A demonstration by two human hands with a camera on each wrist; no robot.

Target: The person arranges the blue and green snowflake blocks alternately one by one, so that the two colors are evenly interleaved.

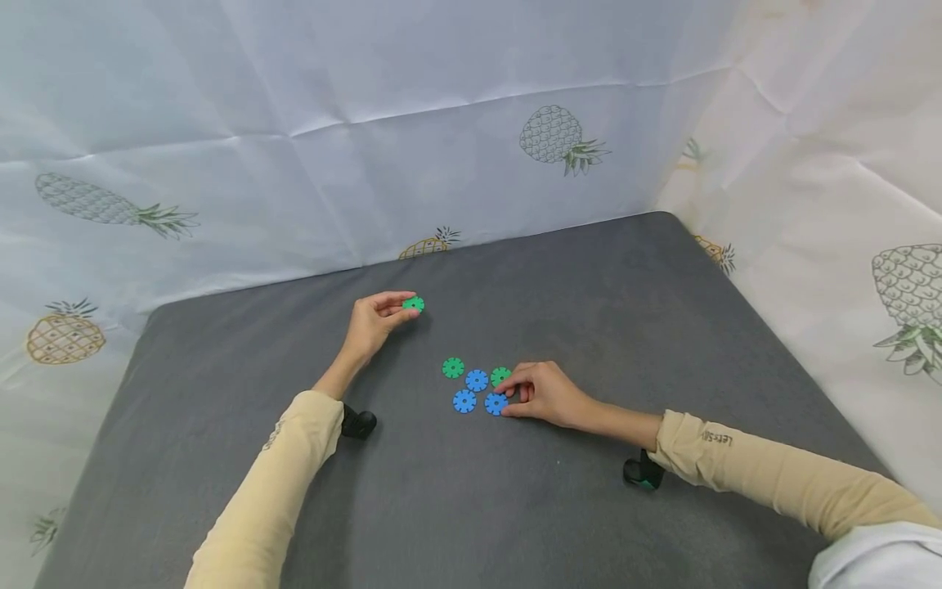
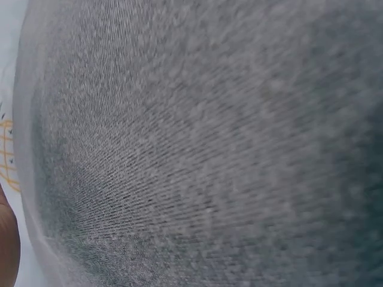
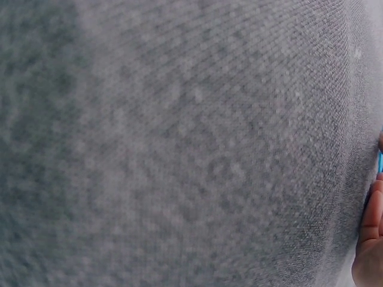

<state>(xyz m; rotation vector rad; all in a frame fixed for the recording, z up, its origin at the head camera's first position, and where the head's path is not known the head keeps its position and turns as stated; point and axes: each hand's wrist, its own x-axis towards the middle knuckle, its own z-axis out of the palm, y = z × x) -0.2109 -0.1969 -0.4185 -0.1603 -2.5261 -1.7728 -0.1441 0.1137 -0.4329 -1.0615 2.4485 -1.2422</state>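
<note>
Light rim-only pinch should avoid nudging neighbouring discs (image 1: pixel 472 378). Right hand (image 1: pixel 548 394): grip narrowed, finger and thumb pinching blue notched disc (image 1: pixel 491 402), at group's near right on gray surface (image 1: pixel 456 507). Left hand (image 1: pixel 374 321): grip pinching green notched disc (image 1: pixel 418 302), well apart, farther back. Both flat, round, slot-edged, centrally holed.

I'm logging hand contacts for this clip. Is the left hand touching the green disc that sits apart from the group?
Touching. The head view shows it: the left hand pinches the green disc at its edge.
</note>
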